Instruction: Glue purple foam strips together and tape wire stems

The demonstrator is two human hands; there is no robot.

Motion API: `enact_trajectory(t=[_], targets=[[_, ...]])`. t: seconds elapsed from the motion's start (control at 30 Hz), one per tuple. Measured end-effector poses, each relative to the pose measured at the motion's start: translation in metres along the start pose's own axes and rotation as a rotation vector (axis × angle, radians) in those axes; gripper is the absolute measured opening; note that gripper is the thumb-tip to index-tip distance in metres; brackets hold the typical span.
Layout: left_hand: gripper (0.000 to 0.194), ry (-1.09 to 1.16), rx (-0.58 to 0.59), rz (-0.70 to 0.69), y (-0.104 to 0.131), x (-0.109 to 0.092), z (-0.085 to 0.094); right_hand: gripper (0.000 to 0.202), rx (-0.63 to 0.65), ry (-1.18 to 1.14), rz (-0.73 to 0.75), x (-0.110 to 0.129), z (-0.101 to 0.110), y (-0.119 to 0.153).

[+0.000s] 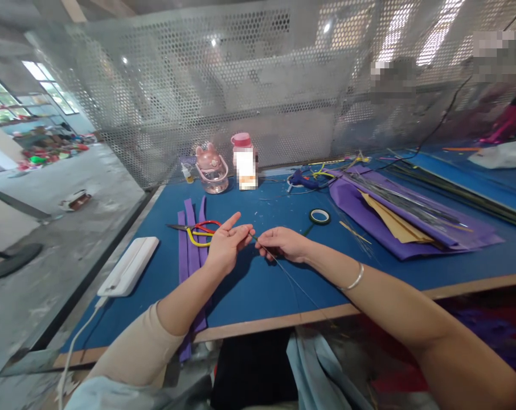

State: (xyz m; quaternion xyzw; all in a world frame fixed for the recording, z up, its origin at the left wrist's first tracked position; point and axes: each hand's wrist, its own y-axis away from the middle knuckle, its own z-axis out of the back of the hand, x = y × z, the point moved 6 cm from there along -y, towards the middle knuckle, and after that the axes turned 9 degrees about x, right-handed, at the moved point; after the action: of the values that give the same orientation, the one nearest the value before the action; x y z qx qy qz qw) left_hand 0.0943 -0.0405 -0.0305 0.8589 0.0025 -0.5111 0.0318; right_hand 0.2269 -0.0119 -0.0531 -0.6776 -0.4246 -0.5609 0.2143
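My left hand (229, 244) pinches the tip of a thin wire (289, 276), with one finger stretched out. Close beside it, my right hand (282, 244) grips the same wire near a short dark green wrapped part. From there the thin strands slant down to the right past the table edge. A roll of dark green tape (320, 216) lies beyond my right hand, its loose end trailing toward that hand. Scissors (193, 232) with red and yellow handles lie left of my left hand, across purple strips (192, 256).
A white power bank (129, 266) with a cable lies at the left. A pink bottle (212, 171), a pink-lidded cup (242, 140) and a blue glue gun (303, 180) stand or lie along the back. Purple sheets (369, 222) with wires lie right, before a perforated metal screen (241, 80).
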Motion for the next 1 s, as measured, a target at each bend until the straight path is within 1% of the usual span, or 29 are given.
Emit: enact_trajectory(t=[0.13, 0.23, 0.33, 0.37, 0.4, 0.5, 0.53, 0.63, 0.77, 1.0], targets=[[0.068, 0.002, 0.007, 0.006, 0.000, 0.000, -0.002, 0.034, 0.026, -0.022, -0.006, -0.001, 0.001, -0.001], [0.078, -0.015, 0.030, 0.013, -0.001, 0.002, -0.002, 0.030, 0.051, 0.009, 0.010, -0.001, 0.000, -0.001], [0.089, -0.031, 0.050, 0.002, -0.001, 0.005, -0.001, 0.026, 0.027, 0.057, 0.027, -0.002, 0.001, -0.002], [0.088, -0.044, 0.046, 0.000, 0.000, 0.006, 0.000, 0.025, 0.009, 0.071, 0.042, -0.001, 0.001, -0.002], [0.082, -0.065, 0.036, 0.008, 0.000, 0.008, 0.001, 0.024, -0.009, 0.086, 0.061, 0.000, 0.002, -0.002], [0.048, -0.148, 0.014, 0.071, 0.001, 0.017, 0.005, 0.023, -0.054, 0.137, 0.101, 0.002, 0.002, -0.002], [0.042, -0.167, 0.016, 0.084, 0.000, 0.019, 0.006, 0.023, -0.062, 0.150, 0.105, 0.002, 0.002, -0.002], [0.038, -0.168, 0.033, 0.040, -0.002, 0.018, 0.005, 0.025, -0.073, 0.137, 0.102, 0.002, 0.002, -0.002], [0.036, -0.153, 0.056, -0.022, -0.003, 0.011, 0.001, 0.026, -0.054, 0.040, 0.073, 0.001, 0.001, -0.003], [0.041, -0.120, 0.088, -0.018, 0.001, 0.008, -0.004, 0.021, -0.037, -0.036, 0.030, 0.000, -0.001, -0.003]])
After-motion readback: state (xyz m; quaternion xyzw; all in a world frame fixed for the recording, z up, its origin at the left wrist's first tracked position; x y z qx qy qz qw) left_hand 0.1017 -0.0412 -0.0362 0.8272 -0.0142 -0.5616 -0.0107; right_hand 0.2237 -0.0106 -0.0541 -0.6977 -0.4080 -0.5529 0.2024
